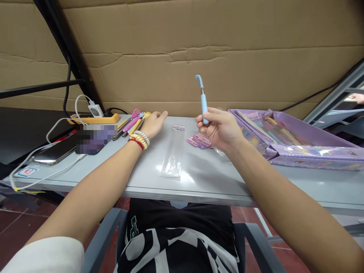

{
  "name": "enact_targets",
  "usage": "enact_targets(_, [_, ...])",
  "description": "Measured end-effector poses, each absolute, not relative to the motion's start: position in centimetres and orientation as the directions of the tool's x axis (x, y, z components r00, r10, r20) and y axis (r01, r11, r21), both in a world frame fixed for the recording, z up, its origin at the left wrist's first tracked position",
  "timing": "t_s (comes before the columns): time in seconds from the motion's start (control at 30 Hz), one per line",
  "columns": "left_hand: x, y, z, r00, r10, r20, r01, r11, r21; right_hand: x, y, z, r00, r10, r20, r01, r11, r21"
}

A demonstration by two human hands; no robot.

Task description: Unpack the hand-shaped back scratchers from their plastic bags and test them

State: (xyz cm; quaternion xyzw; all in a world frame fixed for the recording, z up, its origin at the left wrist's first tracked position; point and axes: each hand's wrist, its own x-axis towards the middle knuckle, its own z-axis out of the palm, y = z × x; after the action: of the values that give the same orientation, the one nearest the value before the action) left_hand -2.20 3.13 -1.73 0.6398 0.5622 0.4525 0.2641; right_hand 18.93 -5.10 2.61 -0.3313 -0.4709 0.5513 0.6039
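Note:
My right hand (217,127) holds a light blue stick (204,103) upright above the table, its curved, claw-like tip pointing up. Several pens or sticks (131,124) with pink, blue and yellow hand-shaped tips lie at the left, right beside my left hand (154,123). That hand rests near them with its fingers apart; nothing shows in it. Between the hands a clear plastic sleeve (174,151) with a pink top strip lies flat. Small pink printed cards (199,140) are piled below my right hand, next to a bit of clear plastic.
An open purple box (318,151) with packed items stands at the right. Phones (57,149), white cables and an orange power strip (98,119) with a white charger occupy the left. A cardboard wall (182,76) rises behind the grey table (187,191).

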Motion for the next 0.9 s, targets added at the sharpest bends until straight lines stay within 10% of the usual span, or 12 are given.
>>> enact_targets(0.27, [1.0,-1.3,-0.4,0.569,0.766,0.3,0.111,-0.433,0.894,17.4,-5.0,-0.1,-0.326,0.929,0.178,-0.044,0.173,-0.984])
enact_targets(0.57, [0.8,-1.0,0.1,0.287,0.864,0.414,0.002,-0.433,0.901,17.7,-4.9,-0.7,-0.342,0.807,0.481,0.618,0.579,-0.532])
enact_targets(0.73, [-0.4,-0.9,0.2,0.297,0.797,0.525,0.285,-0.599,0.748,18.8,-4.6,0.4,-0.123,0.863,0.489,0.493,0.481,-0.725])
enact_targets(0.9, [0.0,-1.4,-0.5,0.544,0.679,0.493,0.482,-0.734,0.479,19.0,-4.2,0.6,-0.266,0.923,0.279,-0.045,0.277,-0.96])
